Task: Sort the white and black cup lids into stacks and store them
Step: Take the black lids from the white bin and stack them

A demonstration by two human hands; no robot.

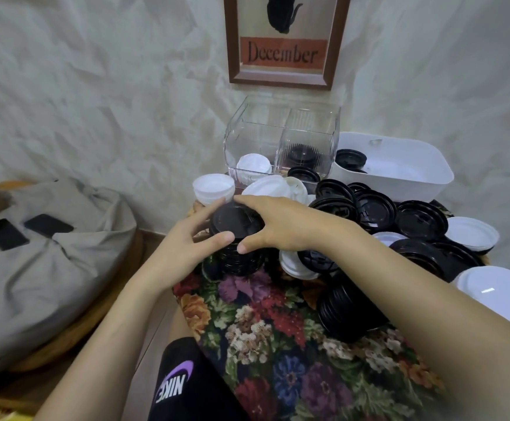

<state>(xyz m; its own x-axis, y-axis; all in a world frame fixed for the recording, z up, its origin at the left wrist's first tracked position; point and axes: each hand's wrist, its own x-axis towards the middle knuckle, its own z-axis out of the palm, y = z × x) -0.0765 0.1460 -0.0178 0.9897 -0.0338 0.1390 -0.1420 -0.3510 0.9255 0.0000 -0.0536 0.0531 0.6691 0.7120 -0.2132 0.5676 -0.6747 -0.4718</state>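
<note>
Head view: the left grip (183, 247) and right grip (281, 226) both curl round a black stack (232, 221) standing on the desk (265, 329), thumbs on its near side, fingers over the far rim. If it is squeezed unevenly or tilted on lifting, the lower lids could slip out and scatter. A white stack (214, 188) stands just behind, and a careless wrist may topple it. The clear box (229, 138) holds black lids in its right compartment. Storing this stack in the left one would mix colours.
</note>
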